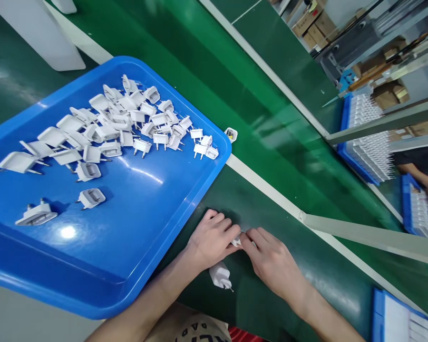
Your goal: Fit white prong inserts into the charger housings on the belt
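Observation:
Between my two hands, over the dark green tabletop (pixel 264 294), is a small white plastic plug part (pixel 237 240), mostly covered by fingers. My left hand (pixel 212 237) pinches it from the left with thumb and index finger. From the other side, my right hand (pixel 273 259) has its thumb and fingertips closed on the same part. Just below the hands lies a white plug adapter (pixel 220 274), a metal pin showing at its lower end. To the left, a blue tray (pixel 142 251) holds several loose white two-pin plug heads (pixel 117 121) in a heap.
A white housing (pixel 231 135) with its open end showing stands beyond the tray corner, by the green belt (pixel 267 156). Pale metal rails (pixel 371 237) run at the right. Blue trays of white parts (pixel 365 137) stand across the belt, near a person's arm (pixel 423 178). Another blue tray (pixel 379 313) is lower right.

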{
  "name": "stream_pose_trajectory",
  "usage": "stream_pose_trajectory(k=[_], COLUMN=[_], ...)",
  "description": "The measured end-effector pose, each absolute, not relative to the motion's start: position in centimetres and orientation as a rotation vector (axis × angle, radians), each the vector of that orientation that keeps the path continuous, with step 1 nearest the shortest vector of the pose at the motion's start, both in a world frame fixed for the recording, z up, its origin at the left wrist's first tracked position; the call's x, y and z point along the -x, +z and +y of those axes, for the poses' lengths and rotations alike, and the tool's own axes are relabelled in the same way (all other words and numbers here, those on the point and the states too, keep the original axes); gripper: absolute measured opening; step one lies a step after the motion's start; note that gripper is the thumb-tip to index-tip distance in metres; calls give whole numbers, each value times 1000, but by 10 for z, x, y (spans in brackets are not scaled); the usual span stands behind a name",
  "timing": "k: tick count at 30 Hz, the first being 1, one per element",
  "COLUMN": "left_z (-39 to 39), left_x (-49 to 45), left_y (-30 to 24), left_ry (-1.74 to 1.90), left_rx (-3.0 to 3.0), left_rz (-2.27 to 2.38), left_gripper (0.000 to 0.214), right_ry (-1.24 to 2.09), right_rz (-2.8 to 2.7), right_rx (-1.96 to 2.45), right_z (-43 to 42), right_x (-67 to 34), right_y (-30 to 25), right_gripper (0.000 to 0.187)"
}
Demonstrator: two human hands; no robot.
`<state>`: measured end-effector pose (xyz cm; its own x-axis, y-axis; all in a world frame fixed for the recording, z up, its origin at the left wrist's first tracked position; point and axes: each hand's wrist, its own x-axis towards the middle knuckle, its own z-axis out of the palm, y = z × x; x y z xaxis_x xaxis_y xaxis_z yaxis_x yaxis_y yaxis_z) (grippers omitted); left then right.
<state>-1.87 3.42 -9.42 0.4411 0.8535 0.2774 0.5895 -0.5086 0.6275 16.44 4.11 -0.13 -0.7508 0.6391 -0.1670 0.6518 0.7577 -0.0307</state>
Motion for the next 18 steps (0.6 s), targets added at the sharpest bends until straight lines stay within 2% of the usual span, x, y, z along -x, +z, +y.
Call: stream_pose_trajectory(k=[11, 16, 18], left_z=[34, 23, 15], left_x=[18, 33, 66], left_y=[-95, -64, -44], left_ry=[720, 633, 757], left_rx=[-2270, -2217, -2196], left_rz=[1209, 1257, 1376], left_gripper=[27, 41, 32], right_ry=[27, 138, 198], right_rz=[2905, 2884, 2858], right_rx=[-1211, -1198, -1270], right_z=[25, 33, 33], right_x=[-159, -177, -207], right_y=[-24, -9, -6], right_gripper=[29, 29, 33])
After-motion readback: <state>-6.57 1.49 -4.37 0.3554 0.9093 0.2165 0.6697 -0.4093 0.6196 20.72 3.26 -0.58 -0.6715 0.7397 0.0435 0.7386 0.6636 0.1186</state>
